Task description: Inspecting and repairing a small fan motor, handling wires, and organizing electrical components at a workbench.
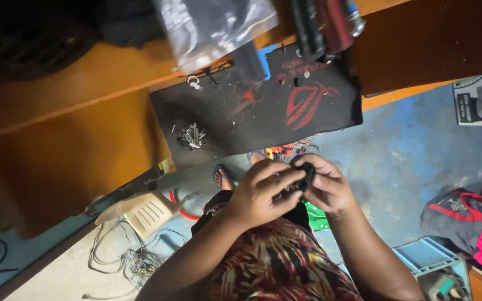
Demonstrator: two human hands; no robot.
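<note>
Both my hands meet in front of my chest, below the desk edge. My left hand [260, 192] and my right hand [326, 187] together pinch a small black part [306, 174] between the fingertips; its exact shape is hidden by my fingers. Above them lies a black desk mat [263, 120] with a red emblem. A pile of small metal screws [191, 135] rests on the mat's left part. My patterned red and yellow shirt [277, 267] fills the bottom middle.
An orange wooden desk [79, 83] carries the mat, a clear plastic bag [213, 28] and dark tools [324, 25] at the top. On the blue floor lie a beige plastic chair [146, 212], tangled wires [129, 259], a crate [433, 265], clothes [475, 226] and my sandalled foot [225, 175].
</note>
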